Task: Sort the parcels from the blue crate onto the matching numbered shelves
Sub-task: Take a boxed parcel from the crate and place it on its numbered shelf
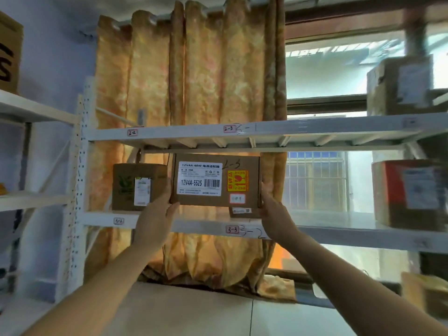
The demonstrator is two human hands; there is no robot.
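Note:
I hold a brown cardboard parcel (215, 180) up in front of the white rack, gripped at both ends. It carries a white "12V4A-5525" label, a yellow-red fragile sticker and a handwritten "2-3". My left hand (157, 214) clasps its lower left edge and my right hand (272, 212) its right edge. The parcel hangs just under the upper shelf beam (315, 128), whose tags read "2-2" (132, 132) and "2-3" (229, 128). The lower shelf beam (194, 225) below is tagged "3-2" (118, 221) and "3-3" (232, 229). The blue crate is out of view.
A brown box with a green logo (135, 187) stands on the lower shelf left of my parcel, and a small box (241, 212) sits partly hidden behind it. Blurred parcels (409, 192) fill the right ends of both shelves. An orange curtain (194, 76) hangs behind the rack.

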